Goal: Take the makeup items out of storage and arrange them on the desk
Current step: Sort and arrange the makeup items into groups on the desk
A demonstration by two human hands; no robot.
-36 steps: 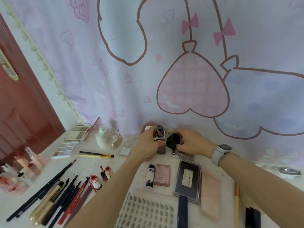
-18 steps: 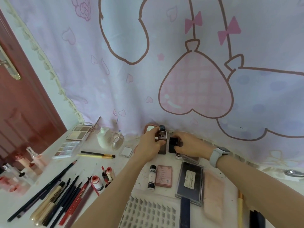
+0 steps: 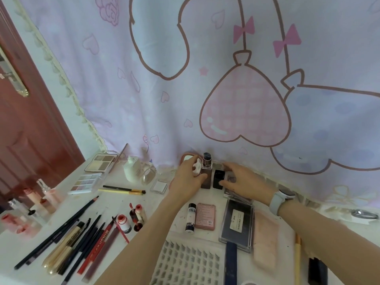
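A brown foundation bottle (image 3: 206,173) with a dark pump top stands upright at the back of the white desk (image 3: 164,204), against the curtain. My left hand (image 3: 188,177) grips its left side. A small black cube-shaped jar (image 3: 218,178) stands right beside the bottle. My right hand (image 3: 241,181) touches the jar's right side with its fingers spread over it. A pink compact mirror (image 3: 187,158) lies behind my left hand, partly hidden.
Pencils and brushes (image 3: 78,239) fan out at the front left, with palettes (image 3: 100,163) and bottles (image 3: 39,200) further left. A lash tray (image 3: 189,262), a pink case (image 3: 206,215) and a dark case (image 3: 238,223) lie near the front. The curtain (image 3: 226,89) hangs behind.
My right hand has lowered the black jar from a tilted hold onto the desk beside the bottle and loosened its fingers. The left hand has stayed on the bottle.
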